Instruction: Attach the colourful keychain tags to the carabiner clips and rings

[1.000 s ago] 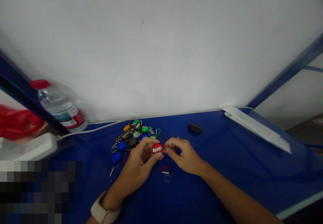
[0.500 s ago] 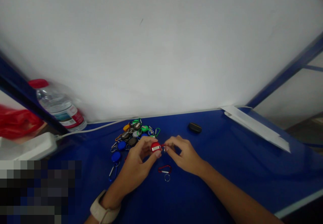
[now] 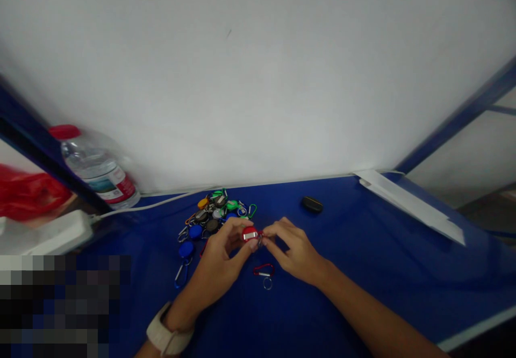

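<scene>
My left hand (image 3: 220, 258) and my right hand (image 3: 292, 253) meet over the blue table top. Between them is a round red key tag (image 3: 250, 234) with a silver label, pinched by my left fingers. My right fingertips grip a small metal ring (image 3: 260, 241) at the tag's edge, partly hidden by my fingers. Just below my hands lies a red carabiner (image 3: 264, 270) with a split ring (image 3: 267, 283). Left of my left hand is a heap of several coloured key tags with carabiners (image 3: 205, 217).
A water bottle with a red cap (image 3: 94, 167) stands at the far left, near a red plastic bag (image 3: 28, 194) and a white power strip (image 3: 52, 234) with its cable. A small black object (image 3: 312, 204) lies behind my right hand. A white wall rises behind the table.
My hands have drawn slightly closer around the red tag, and my right fingers have shifted on the small ring. The heap and the red carabiner have stayed put.
</scene>
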Available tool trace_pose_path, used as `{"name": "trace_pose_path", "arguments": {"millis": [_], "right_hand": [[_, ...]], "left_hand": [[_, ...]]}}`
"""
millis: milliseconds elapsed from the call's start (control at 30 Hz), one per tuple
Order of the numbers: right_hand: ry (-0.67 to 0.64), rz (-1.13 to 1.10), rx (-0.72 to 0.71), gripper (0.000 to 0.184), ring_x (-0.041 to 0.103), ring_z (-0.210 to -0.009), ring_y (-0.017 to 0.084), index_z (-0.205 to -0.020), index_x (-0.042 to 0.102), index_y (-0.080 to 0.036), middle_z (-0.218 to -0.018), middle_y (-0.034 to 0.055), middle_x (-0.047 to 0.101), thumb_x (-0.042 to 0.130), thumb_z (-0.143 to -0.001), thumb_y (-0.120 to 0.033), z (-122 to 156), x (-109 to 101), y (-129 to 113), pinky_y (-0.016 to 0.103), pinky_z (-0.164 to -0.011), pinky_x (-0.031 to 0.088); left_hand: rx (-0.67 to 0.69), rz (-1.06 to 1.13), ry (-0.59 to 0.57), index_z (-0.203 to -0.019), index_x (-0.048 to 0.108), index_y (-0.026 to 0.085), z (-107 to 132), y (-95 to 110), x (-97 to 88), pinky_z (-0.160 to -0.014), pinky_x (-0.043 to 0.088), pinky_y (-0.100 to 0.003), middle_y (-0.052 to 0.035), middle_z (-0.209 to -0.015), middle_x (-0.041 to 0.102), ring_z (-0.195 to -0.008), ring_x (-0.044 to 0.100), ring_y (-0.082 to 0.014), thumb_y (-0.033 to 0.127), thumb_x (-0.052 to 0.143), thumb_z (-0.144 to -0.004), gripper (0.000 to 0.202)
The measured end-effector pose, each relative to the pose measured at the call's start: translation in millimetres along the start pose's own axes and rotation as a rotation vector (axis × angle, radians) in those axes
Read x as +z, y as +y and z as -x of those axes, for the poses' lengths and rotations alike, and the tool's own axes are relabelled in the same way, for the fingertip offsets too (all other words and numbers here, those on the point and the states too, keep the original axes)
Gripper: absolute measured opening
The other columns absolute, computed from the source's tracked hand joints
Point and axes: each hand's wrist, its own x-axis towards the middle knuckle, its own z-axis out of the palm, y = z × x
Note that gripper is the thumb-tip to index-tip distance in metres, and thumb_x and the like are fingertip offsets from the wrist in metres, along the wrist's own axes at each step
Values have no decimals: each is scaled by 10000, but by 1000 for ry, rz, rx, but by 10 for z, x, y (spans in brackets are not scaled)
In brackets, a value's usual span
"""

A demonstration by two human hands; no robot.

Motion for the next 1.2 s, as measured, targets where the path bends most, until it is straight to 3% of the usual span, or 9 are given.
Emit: {"name": "trace_pose_path", "arguments": {"millis": [500, 767, 967, 1200], "right_hand": [[66, -96, 9, 195, 669, -948, 164, -1120, 637, -209, -1004, 54, 710, 574, -972, -100, -26, -35, -84, 323, -880, 493], [17, -84, -25, 185, 665, -899, 155, -1103, 625, -212, -981, 37, 713, 559, -978, -91, -35, -18, -85, 322, -854, 470], [93, -88, 91, 102, 642, -812, 148, -1026, 605, -210, -886, 20, 685, 571, -974, -129, -15, 15, -24, 296, -778, 482], [70, -93, 101, 169, 657, -862, 162, -1132, 643, -214, -951, 39, 704, 554, -998, -162, -18, -2, -2, 325, -818, 479]], "left_hand": [[27, -39, 61, -1078, 576, 205, -23, -50, -43, -846, 557, -296, -6, -959, 665, -871, 679, -150, 311, 679, -920, 216], [47, -37, 64, -1037, 564, 213, -27, -48, -30, -848, 549, -304, -10, -972, 654, -884, 674, -155, 316, 663, -929, 180], [34, -32, 42, -1059, 556, 214, -8, -20, -22, -851, 545, -307, -13, -968, 650, -883, 670, -155, 317, 650, -941, 183], [33, -32, 0, -1055, 561, 211, 13, 30, -24, -858, 546, -313, -27, -997, 659, -931, 670, -172, 311, 637, -948, 164]]}}
